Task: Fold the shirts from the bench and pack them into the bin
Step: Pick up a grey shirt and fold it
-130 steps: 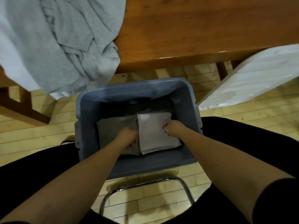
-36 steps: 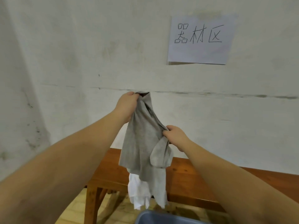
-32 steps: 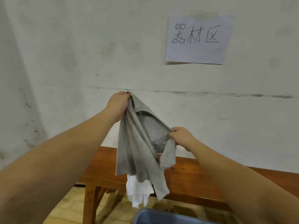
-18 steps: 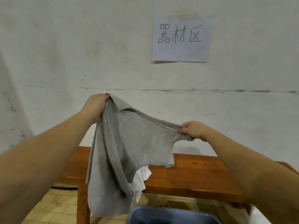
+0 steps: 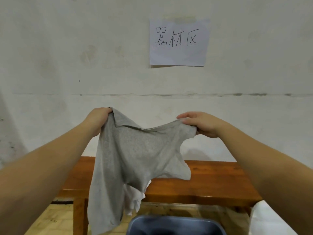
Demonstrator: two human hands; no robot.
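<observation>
A grey shirt (image 5: 135, 155) hangs spread in the air in front of the wall. My left hand (image 5: 98, 119) grips its upper left corner. My right hand (image 5: 198, 123) pinches its upper right edge, fingers over the cloth and thumb below. The shirt droops down over the wooden bench (image 5: 211, 180). A white garment (image 5: 134, 200) shows behind its lower edge and hangs off the bench front. The grey-blue bin (image 5: 176, 223) stands on the floor below, only its far rim in view.
A paper sign (image 5: 178, 42) with handwritten characters is taped to the white wall. A white panel (image 5: 274, 219) leans at the lower right beside the bin. Pale wood flooring (image 5: 50, 223) shows under the bench at the lower left.
My hands left the folded shirts in the bin and lifted a bunched grey shirt from the bench. They have since moved apart, spreading it wide; my right hand has risen.
</observation>
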